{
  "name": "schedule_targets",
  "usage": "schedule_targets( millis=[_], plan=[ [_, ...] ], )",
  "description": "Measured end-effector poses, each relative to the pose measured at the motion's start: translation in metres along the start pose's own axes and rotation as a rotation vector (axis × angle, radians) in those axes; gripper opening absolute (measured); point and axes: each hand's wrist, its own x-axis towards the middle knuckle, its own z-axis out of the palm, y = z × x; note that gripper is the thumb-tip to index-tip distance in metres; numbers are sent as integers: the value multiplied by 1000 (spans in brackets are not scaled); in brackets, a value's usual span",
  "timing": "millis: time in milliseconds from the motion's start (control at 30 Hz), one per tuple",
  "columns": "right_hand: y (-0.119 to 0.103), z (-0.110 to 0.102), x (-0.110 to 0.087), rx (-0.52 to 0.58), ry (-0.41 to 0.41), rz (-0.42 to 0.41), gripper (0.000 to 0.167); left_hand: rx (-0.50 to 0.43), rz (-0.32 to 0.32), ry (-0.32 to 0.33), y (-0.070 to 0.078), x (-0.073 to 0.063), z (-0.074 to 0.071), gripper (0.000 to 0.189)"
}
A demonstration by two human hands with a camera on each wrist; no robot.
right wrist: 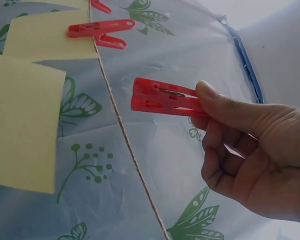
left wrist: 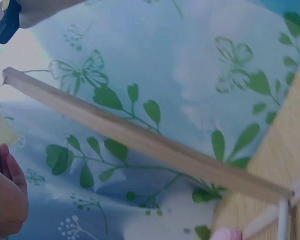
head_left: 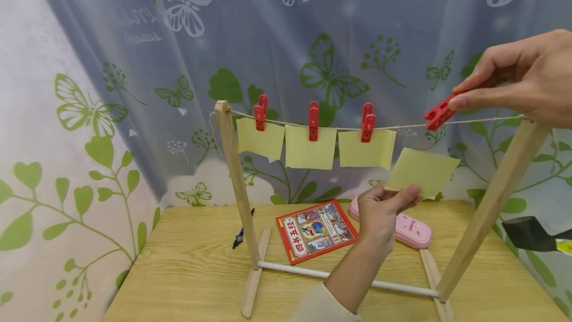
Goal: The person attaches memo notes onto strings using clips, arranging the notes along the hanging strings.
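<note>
In the head view my left hand [head_left: 380, 210] pinches a yellow paper square [head_left: 422, 173] by its lower left corner, a little below the string [head_left: 402, 126]. My right hand [head_left: 523, 76], up at the right, pinches the handle end of a red clothespin [head_left: 440, 112]. The right wrist view shows this clothespin [right wrist: 162, 96] apart from the string, with no paper between its tips. Three more yellow squares hang from the string, each under a red clothespin: the left square [head_left: 260, 138], the middle one [head_left: 310, 148] and the right one [head_left: 366, 149].
The string runs between a left wooden post [head_left: 239, 183] and a right wooden post [head_left: 496, 202], joined below by a white rod [head_left: 295, 269]. Behind the rod, a red booklet [head_left: 317, 230], a pink case [head_left: 413, 231] and a dark pen [head_left: 241, 235] lie on the wooden table [head_left: 187, 262].
</note>
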Motion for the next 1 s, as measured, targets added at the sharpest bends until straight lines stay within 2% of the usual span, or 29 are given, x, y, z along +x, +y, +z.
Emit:
schedule_targets(
  millis=[67, 167, 400, 533, 733, 933, 1000],
  plan=[
    [3, 0, 4, 7, -30, 20, 12, -68, 0, 5, 0, 1, 6, 23],
    [1, -1, 5, 33, -57, 42, 11, -122, 0, 2, -1, 2, 12, 23],
    [-7, 2, 3, 103, -56, 86, 11, -105, -3, -29, -1, 5, 14, 24],
    [-11, 3, 3, 114, -63, 102, 11, -119, 27, -92, 0, 6, 12, 27],
    [-16, 2, 3, 115, -83, 82, 11, -147, 78, -183, 2, 10, 12, 34],
    [-18, 3, 3, 75, -136, 116, 14, -155, 86, -199, 4, 11, 16, 35],
    [-18, 3, 3, 64, -144, 120, 14, -159, 68, -202, 5, 12, 17, 36]
  ],
)
